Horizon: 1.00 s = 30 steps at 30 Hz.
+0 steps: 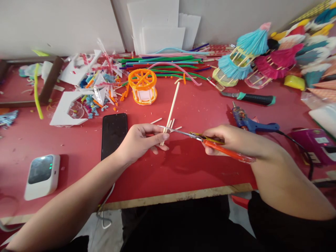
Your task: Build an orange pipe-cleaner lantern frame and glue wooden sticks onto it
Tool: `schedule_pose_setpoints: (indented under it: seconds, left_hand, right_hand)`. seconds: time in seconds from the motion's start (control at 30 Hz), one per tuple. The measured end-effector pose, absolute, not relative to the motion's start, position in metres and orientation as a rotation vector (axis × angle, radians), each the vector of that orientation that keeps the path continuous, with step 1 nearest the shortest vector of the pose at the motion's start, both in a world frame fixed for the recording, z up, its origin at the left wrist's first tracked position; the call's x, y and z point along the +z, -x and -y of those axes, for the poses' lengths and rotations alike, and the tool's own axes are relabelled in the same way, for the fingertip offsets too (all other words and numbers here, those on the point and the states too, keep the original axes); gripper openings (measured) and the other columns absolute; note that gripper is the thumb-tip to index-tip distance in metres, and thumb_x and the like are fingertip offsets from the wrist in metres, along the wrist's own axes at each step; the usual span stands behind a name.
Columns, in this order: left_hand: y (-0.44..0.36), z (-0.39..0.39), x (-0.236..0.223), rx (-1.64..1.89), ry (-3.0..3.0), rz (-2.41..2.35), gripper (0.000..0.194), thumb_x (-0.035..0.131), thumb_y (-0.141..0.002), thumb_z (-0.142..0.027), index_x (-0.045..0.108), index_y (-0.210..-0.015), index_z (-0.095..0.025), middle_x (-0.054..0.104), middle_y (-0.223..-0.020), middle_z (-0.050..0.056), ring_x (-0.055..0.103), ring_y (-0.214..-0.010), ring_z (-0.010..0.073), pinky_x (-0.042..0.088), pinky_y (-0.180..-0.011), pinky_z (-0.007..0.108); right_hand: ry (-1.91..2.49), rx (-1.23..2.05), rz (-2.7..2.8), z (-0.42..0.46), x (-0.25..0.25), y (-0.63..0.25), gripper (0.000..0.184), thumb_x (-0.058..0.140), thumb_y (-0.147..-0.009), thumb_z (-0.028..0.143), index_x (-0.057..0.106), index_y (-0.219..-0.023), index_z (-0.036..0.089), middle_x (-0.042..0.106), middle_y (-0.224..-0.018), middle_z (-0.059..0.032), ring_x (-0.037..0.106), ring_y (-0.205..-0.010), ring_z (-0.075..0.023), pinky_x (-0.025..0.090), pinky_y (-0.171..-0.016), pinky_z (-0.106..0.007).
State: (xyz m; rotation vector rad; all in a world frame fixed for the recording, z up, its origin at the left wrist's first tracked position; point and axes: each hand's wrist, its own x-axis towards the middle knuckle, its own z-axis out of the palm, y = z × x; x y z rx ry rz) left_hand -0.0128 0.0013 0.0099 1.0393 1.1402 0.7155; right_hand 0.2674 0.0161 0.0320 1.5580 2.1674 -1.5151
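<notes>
White foam sheets lean on the pale wall behind a red tabletop, where bundles of coloured fuzzy stems lie along the back. In the middle, the left hand pinches a thin pale stick between thumb and fingers near its lower end, the long part slanting up and away. The right hand is curled around the orange handles of the scissors, whose blades reach across the stick just beside the left fingertips. Short pale pieces lie near that hand. A black phone rests beside the left wrist, and an orange-rimmed drum-shaped model stands beyond it. Beyond the right hand are a blue glue gun and a utility knife.
</notes>
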Motion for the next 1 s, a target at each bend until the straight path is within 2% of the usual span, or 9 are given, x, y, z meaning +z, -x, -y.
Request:
schedule_pose_setpoints:
  seconds: [0.17, 0.37, 0.57, 0.73, 0.87, 1.0]
  left_hand:
    - [0.014, -0.003, 0.011, 0.735, -1.059, -1.135, 0.013, 0.081, -0.075, -0.027, 0.076, -0.081, -0.016, 0.071, -0.062, 0.001, 0.071, -0.054, 0.0122, 0.051, -0.043, 0.014]
    - [0.015, -0.002, 0.013, 0.702, -1.087, -1.146, 0.014, 0.080, -0.076, -0.028, 0.077, -0.081, -0.016, 0.071, -0.060, 0.002, 0.069, -0.052, 0.0126, 0.052, -0.044, 0.016]
    - [0.014, -0.003, 0.009, 0.712, -1.037, -1.131, 0.019, 0.083, -0.074, -0.032, 0.077, -0.084, -0.017, 0.071, -0.065, 0.001, 0.071, -0.057, 0.0128, 0.054, -0.048, 0.016]
    - [0.013, -0.004, 0.009, 0.817, -0.990, -1.183, 0.027, 0.080, -0.077, -0.039, 0.076, -0.094, -0.018, 0.075, -0.082, 0.003, 0.074, -0.067, 0.0141, 0.059, -0.059, 0.020]
    - [0.020, -0.006, 0.005, 0.861, -1.557, -1.447, 0.024, 0.069, -0.087, -0.038, 0.078, -0.101, -0.020, 0.076, -0.092, 0.006, 0.072, -0.085, 0.0188, 0.058, -0.073, 0.026]
    - [0.025, -0.007, -0.003, 0.685, -2.290, -1.531, 0.024, 0.057, -0.095, -0.025, 0.079, -0.100, -0.021, 0.072, -0.096, 0.009, 0.067, -0.087, 0.0208, 0.055, -0.083, 0.033]
  right_hand:
    - [-1.656, -1.414, -2.083, -0.014, 0.032, -0.264, 0.046, 0.073, -0.067, 0.067, 0.064, -0.067, 0.021, 0.060, -0.061, 0.0007, 0.050, -0.055, -0.0135, 0.033, -0.050, -0.026]
    - [-1.637, -1.286, -2.240, -0.014, 0.028, -0.267, 0.062, 0.070, -0.065, 0.078, 0.049, -0.057, 0.021, 0.037, -0.055, 0.0048, 0.033, -0.052, -0.0095, 0.023, -0.046, -0.024]
    - [-1.718, -1.248, -2.236, -0.011, 0.028, -0.265, 0.065, 0.070, -0.061, 0.082, 0.050, -0.056, 0.021, 0.033, -0.055, 0.0050, 0.030, -0.052, -0.0095, 0.021, -0.045, -0.025]
    - [-1.858, -1.379, -2.152, -0.016, 0.028, -0.268, 0.064, 0.071, -0.059, 0.084, 0.055, -0.060, 0.022, 0.036, -0.055, 0.0049, 0.036, -0.051, -0.0102, 0.025, -0.049, -0.027]
    - [-2.098, -1.583, -2.135, -0.017, 0.031, -0.268, 0.062, 0.070, -0.064, 0.083, 0.057, -0.064, 0.022, 0.042, -0.053, 0.0048, 0.042, -0.049, -0.0112, 0.030, -0.052, -0.029]
    - [-2.149, -1.558, -2.158, -0.016, 0.032, -0.266, 0.061, 0.070, -0.067, 0.080, 0.051, -0.063, 0.022, 0.039, -0.053, 0.0052, 0.039, -0.050, -0.0105, 0.028, -0.051, -0.029]
